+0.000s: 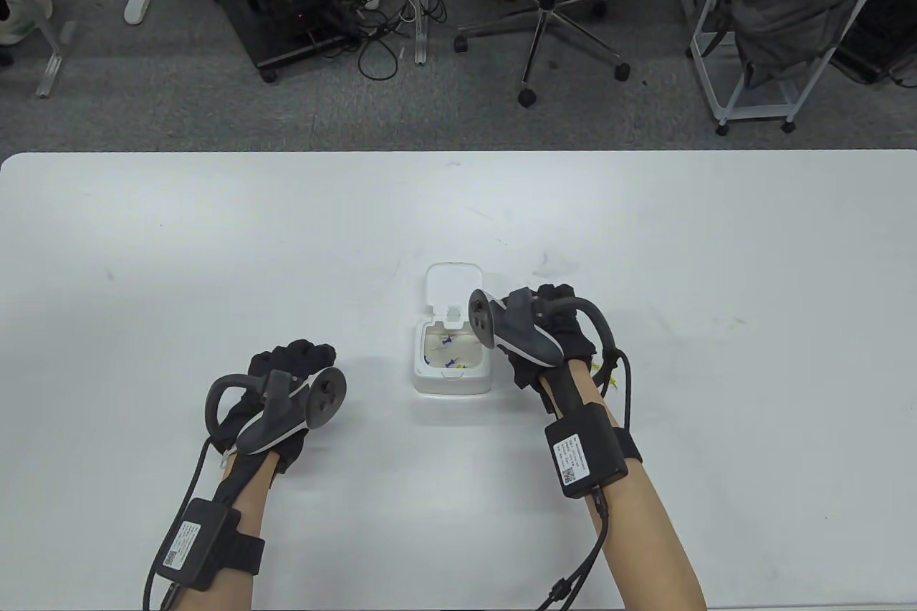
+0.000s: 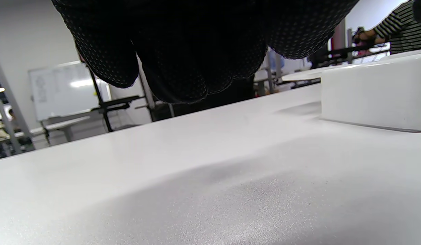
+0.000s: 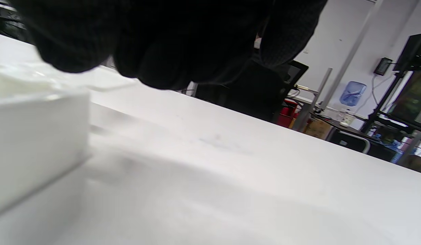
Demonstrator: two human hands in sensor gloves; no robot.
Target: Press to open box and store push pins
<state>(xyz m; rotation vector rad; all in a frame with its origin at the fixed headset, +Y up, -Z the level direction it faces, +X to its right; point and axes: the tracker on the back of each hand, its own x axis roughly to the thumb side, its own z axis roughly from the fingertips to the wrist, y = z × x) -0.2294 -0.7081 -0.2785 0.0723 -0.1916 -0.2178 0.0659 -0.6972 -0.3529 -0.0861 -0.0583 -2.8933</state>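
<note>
Right hand [image 1: 548, 339]: hovers just right of the box, fingers curled under the tracker; whether it pinches a pin cannot be told.
Left hand [image 1: 286, 389]: rests on the surface [image 1: 143, 267] well left of the box, fingers loosely curled, holding nothing, likely idle so the other can work.
Box [image 1: 453, 360]: mid-surface between the hands, close for easy drops.
Lid [image 1: 453, 287]: swung up at the far edge; the opening faces up, long axis running away from the person.
Push pins [image 1: 451, 362]: several blue ones lie inside.
</note>
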